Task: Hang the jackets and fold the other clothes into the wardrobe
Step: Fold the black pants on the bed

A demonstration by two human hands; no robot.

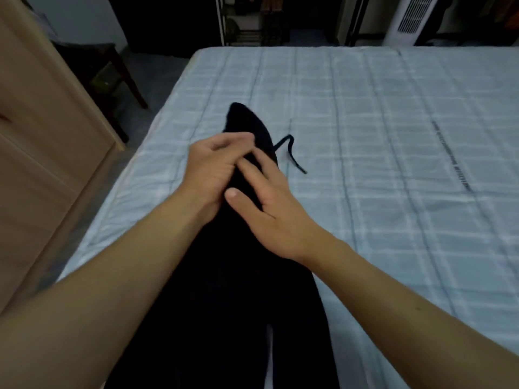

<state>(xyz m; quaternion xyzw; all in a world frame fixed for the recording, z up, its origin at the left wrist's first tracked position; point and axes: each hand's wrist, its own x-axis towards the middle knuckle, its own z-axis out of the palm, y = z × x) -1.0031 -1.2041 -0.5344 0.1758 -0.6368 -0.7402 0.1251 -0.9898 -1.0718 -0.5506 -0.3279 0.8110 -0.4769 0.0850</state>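
A black garment (224,299), seemingly trousers with two legs running toward me, lies lengthwise on the bed. Its drawstring (292,155) trails off to the right of the waist end. My left hand (210,169) grips the cloth near that far end with curled fingers. Beside it, my right hand (269,209) lies on the garment with fingers spread and mostly straight, its fingertips against the left hand. The far tip of the garment (241,116) pokes out beyond both hands.
The bed (393,164) has a pale blue checked cover. A light wooden wardrobe (36,153) stands at the left, close to the bed's edge. A dark wooden stool (106,68) sits behind it. A white fan tower (407,21) and dark racks stand beyond the bed.
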